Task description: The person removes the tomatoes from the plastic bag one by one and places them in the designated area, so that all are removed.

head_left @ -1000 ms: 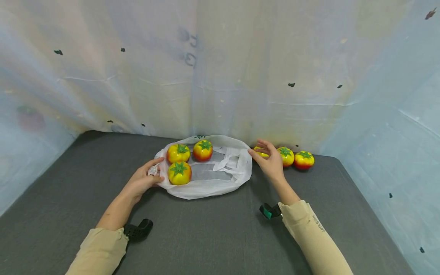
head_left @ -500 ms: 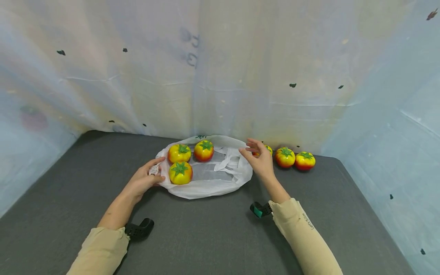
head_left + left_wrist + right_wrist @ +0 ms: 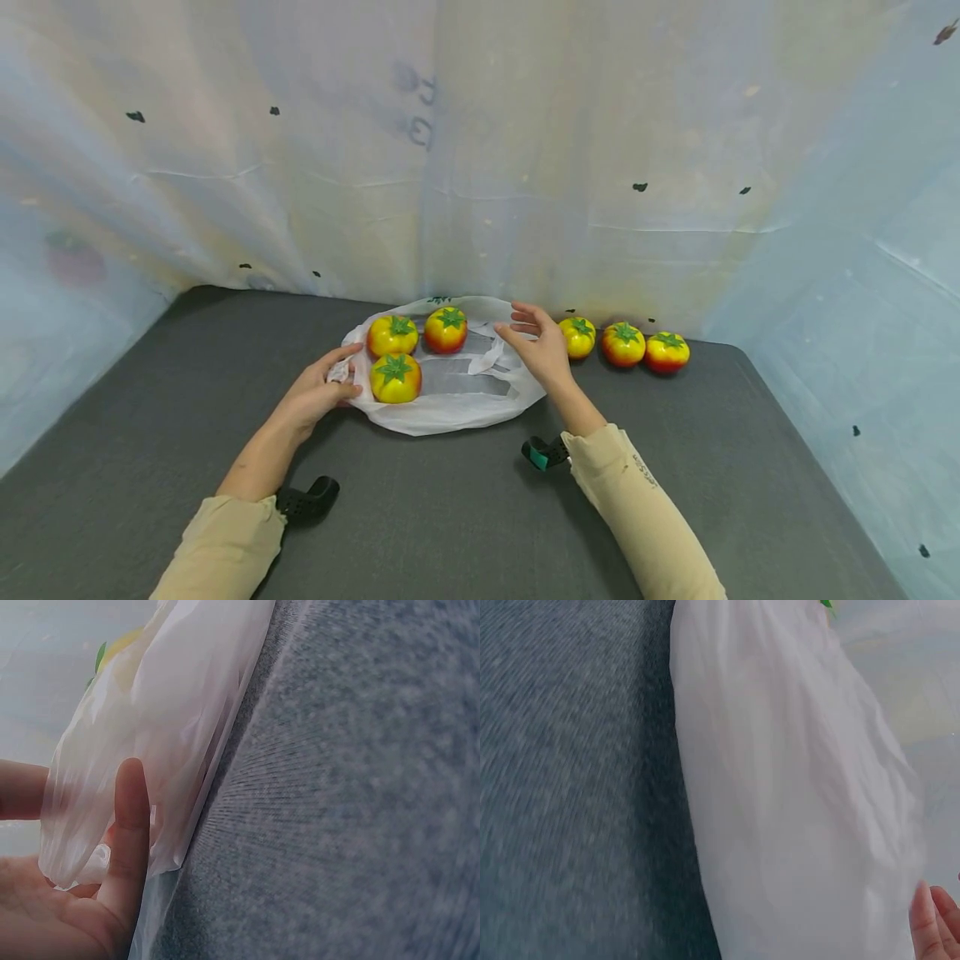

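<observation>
The bag (image 3: 442, 419) is showing white with green lettering (image 3: 439, 299). The fruits (image 3: 405, 390) are displaying yellow and red under green tops (image 3: 394, 367). The table (image 3: 450, 517) is presenting dark grey. Both sleeves (image 3: 228, 546) are reading beige. The far sheet (image 3: 510, 142) is carrying dark specks (image 3: 640, 187) over pale tints.

A thin white plastic bag (image 3: 450, 415) stands wide-mouthed, with two yellow-and-red tomatoes (image 3: 395, 380), green leafy tops up, at its left end, a third tomato (image 3: 446, 332) by its back rim, and three matching tomatoes (image 3: 622, 346) in a row to its right.

Soft, diffuse light; wrist views partly blurred
</observation>
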`<state>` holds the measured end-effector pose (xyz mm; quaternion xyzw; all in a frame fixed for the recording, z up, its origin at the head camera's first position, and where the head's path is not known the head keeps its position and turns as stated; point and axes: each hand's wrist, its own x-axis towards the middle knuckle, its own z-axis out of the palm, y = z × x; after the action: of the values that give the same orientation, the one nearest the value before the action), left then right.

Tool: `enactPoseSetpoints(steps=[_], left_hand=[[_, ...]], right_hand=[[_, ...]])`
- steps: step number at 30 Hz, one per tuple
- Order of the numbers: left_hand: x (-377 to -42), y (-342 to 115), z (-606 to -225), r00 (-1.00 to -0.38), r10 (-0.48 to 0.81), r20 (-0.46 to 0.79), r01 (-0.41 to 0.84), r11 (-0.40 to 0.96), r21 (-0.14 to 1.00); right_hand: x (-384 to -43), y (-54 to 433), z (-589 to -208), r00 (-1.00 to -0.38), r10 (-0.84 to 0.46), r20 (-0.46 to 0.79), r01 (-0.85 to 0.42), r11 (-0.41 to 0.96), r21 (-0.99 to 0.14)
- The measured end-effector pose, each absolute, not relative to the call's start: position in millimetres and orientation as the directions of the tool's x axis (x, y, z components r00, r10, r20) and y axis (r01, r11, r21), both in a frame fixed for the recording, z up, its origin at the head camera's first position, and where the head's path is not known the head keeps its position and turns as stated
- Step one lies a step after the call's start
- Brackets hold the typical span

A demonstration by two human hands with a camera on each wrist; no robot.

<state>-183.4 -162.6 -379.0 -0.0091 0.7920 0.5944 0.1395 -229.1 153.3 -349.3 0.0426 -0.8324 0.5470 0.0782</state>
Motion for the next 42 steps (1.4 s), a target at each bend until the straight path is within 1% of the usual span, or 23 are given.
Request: enactPoseSetpoints(steps=[8,25,36,42], left_hand=[[-183,-164,-379,-0.962,0.159,-0.224,-0.170,0.293,0.941],[-184,-163,-380,-0.964,0.145,-0.223,-0.173,0.297,0.939],[-184,-164,-381,-0.965,0.150,-0.213,-0.165,0.281,0.945],[-184,-163,-382,-0.969,0.145,-0.198,-0.153,0.275,0.949]], right_hand=[[-232,142,-350,-0.989,0.010,0.147,-0.130,0.409,-0.903],[-243,107,-351,-0.998,-0.042,0.039,-0.053,0.433,-0.900],[-252,92,-353,-0.996,-0.069,-0.058,0.014,0.517,-0.856],[-253,87,-356,-0.996,-0.066,-0.064,0.019,0.540,-0.841]])
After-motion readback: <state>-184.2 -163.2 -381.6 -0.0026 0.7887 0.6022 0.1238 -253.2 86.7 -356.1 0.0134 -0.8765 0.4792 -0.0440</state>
